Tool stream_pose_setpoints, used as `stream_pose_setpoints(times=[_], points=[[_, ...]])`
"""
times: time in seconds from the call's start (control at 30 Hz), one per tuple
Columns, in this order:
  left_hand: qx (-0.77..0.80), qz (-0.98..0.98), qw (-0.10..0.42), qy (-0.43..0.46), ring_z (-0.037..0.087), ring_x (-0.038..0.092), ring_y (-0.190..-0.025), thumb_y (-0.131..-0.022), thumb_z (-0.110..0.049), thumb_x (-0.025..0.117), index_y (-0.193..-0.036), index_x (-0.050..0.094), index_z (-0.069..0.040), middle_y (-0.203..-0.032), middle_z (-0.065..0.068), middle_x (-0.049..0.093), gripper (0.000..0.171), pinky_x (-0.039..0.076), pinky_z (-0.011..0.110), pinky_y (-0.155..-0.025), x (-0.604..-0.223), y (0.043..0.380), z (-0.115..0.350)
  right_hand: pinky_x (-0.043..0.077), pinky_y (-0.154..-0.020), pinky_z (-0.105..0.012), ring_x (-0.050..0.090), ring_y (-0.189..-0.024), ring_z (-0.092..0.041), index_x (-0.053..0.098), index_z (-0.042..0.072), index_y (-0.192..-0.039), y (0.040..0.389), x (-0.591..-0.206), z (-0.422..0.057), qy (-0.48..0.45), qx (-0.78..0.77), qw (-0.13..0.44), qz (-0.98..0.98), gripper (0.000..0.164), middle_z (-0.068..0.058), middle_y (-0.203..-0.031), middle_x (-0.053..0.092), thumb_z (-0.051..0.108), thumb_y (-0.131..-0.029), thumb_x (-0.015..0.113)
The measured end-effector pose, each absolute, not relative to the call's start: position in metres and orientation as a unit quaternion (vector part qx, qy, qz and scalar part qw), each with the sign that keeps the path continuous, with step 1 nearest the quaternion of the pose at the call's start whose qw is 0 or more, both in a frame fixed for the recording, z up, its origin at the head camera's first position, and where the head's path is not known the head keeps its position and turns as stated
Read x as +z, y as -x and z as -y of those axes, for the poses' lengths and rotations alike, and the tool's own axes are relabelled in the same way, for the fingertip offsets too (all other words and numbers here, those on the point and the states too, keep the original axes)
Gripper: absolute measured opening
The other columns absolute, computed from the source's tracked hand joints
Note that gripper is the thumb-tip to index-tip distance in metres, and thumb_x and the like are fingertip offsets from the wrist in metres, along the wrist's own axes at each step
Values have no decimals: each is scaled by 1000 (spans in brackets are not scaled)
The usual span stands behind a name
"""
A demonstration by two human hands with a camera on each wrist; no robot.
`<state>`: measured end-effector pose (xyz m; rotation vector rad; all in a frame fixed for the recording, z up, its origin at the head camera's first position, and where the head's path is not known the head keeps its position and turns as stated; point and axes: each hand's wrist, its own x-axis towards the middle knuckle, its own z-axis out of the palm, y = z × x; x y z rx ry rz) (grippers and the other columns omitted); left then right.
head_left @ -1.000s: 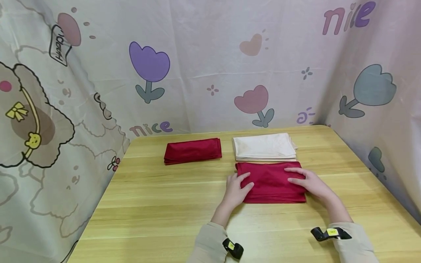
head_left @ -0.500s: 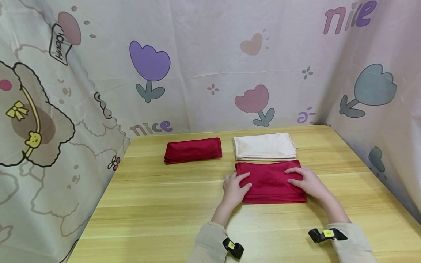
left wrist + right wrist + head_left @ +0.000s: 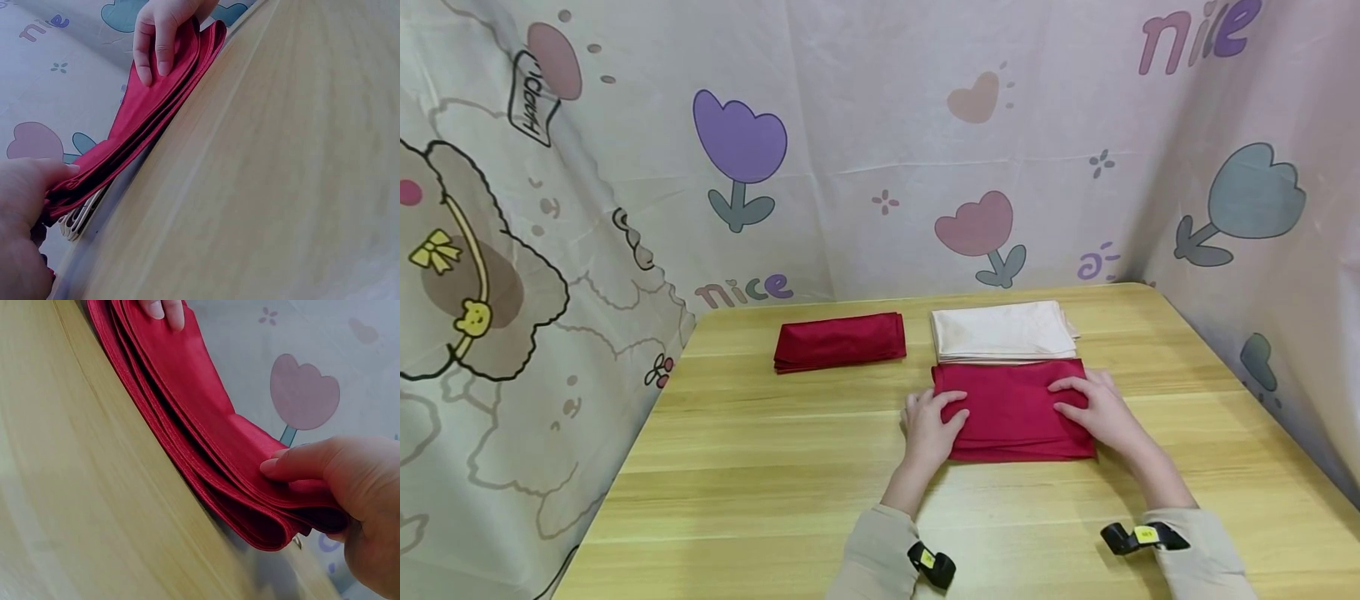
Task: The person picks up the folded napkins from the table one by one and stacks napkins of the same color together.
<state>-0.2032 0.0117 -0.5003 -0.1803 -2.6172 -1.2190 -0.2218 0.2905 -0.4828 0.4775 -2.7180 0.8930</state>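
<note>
A folded red cloth (image 3: 1011,408), several layers thick, is held between both hands just in front of a folded white cloth (image 3: 1003,331). My left hand (image 3: 928,429) grips its left end. In the left wrist view the left thumb (image 3: 59,172) lies on top, the other fingers mostly hidden below. My right hand (image 3: 1105,412) grips the right end. The right wrist view shows that thumb (image 3: 300,464) pressed on the top layer. Seen from both wrists, the layered front edge of the red cloth (image 3: 206,450) hangs a little above the wooden table.
Another folded red cloth (image 3: 840,342) lies at the back left of the wooden table (image 3: 760,483). A printed curtain (image 3: 865,125) stands behind the table and along its sides. Each sleeve carries a small black wrist camera (image 3: 932,567).
Both hands have shifted slightly back and to the left with the red cloth. Its far edge now overlaps the front of the white cloth.
</note>
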Motion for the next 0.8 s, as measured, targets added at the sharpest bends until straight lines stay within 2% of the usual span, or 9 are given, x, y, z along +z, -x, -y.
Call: stream_pose_setpoints(times=[0.17,0.43,0.8], points=[[-426,893,133,47,21,44,-108,-86,-25,74,-108,75,-27,-119,6,65,22,31,40,-88,-501,204,-12,29,-83,-42,39,-102,-30,69,9,-101,221,-480,-289,-166,305,132,928,24,-19,-111,61,2,-78,75],[-432,888,154,34,20,45,-102,-86,-26,74,-104,76,-28,-110,4,67,19,30,43,-89,-496,203,-11,27,-85,-45,39,-101,-30,70,10,-100,219,-475,-286,-165,304,138,928,24,-19,-110,62,4,-78,76],[-420,893,160,4,19,46,-105,-86,-28,74,-104,76,-31,-113,3,67,18,32,43,-86,-492,200,-10,27,-83,-41,40,-100,-27,70,10,-101,217,-473,-282,-167,310,145,925,24,-17,-109,63,3,-78,76]])
